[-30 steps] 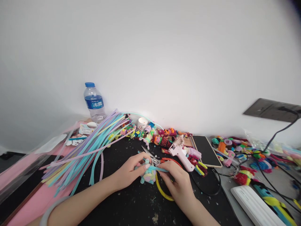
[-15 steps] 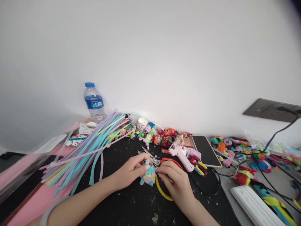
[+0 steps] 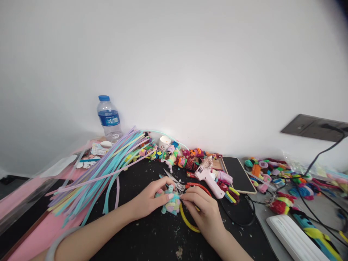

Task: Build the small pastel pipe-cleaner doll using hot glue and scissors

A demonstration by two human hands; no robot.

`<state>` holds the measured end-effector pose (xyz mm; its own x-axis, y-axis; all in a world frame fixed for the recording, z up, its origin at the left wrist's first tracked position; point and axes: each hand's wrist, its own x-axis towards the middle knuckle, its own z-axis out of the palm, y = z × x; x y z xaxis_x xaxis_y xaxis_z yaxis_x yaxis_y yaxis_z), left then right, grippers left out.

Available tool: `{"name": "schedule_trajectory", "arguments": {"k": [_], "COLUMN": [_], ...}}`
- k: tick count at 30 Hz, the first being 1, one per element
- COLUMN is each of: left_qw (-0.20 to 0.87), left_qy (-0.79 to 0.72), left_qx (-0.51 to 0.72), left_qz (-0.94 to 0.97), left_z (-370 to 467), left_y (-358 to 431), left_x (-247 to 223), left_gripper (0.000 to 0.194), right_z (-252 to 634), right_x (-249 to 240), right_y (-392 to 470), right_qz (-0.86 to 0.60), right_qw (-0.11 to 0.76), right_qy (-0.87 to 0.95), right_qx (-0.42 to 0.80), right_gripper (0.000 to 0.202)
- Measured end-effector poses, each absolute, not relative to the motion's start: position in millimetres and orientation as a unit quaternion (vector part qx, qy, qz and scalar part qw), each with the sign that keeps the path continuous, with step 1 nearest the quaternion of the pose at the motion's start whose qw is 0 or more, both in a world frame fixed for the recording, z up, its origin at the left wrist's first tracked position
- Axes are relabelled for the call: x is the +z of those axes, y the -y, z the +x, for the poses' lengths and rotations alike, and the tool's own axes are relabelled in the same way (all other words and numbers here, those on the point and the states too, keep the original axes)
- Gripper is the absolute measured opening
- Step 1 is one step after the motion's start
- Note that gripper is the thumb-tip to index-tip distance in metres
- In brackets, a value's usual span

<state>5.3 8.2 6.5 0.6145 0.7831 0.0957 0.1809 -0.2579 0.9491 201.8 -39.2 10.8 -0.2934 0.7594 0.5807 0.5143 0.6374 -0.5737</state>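
My left hand (image 3: pixel 153 197) is closed round a small fuzzy pipe-cleaner figure (image 3: pixel 172 207) in pale blue, pink and yellow, its thumb lying across the top. At the figure's right edge, my right hand (image 3: pixel 202 206) pinches thumb and fingers together; what lies between the fingertips is too small to make out. Just behind both hands lies a pair of scissors (image 3: pixel 179 186) with metal blades apart and red-and-yellow handles, partly covered by my right hand. A pale pink glue gun (image 3: pixel 208 178) rests to the right of the scissors.
A bundle of pastel pipe cleaners (image 3: pixel 108 177) spreads over the left side, with a water bottle (image 3: pixel 108 119) behind. Finished pipe-cleaner figures (image 3: pixel 183 159) and a white cup (image 3: pixel 164 143) line the wall. On the right are a dark tablet-like board (image 3: pixel 237 175), cables and a white power strip (image 3: pixel 293 237).
My left thumb has shifted slightly to the left on the pipe-cleaner figure. My right hand and everything around stay practically where they were.
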Motion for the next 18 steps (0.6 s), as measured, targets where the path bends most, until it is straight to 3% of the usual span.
{"name": "schedule_trajectory", "arguments": {"k": [18], "left_qw": [0.477], "left_qy": [-0.341], "left_qx": [0.277], "left_qz": [0.761], "left_z": [6.7], "left_y": [-7.4], "left_x": [6.9], "left_gripper": [0.017], "right_z": [200.4], "right_x": [12.0], "right_y": [40.2], "right_qz": [-0.397], "right_qw": [0.431], "right_qy": [0.798], "right_qx": [0.141], "right_gripper": [0.017]}}
